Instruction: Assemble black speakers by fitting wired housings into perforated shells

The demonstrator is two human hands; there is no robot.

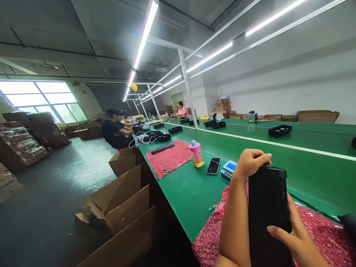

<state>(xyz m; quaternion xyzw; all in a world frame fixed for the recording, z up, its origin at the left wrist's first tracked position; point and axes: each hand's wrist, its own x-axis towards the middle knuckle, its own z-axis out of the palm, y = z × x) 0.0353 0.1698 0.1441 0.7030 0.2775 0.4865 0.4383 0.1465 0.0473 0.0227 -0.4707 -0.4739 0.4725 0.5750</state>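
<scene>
A long black rectangular case is held upright in front of me, over red bubble wrap on the green bench. My right hand grips its right side, with the thumb across the front face. At the case's top end, my left hand is closed over the edge; some of its fingers are hidden. Just beyond the left wrist sits a small light-blue device with a screen. Next to that device a smartphone lies flat.
A pink-lidded bottle stands by another bubble-wrap sheet bearing a dark bar. White cables and black units lie farther along. Open cardboard boxes line the bench's left edge. A co-worker sits beyond; another person is farther back.
</scene>
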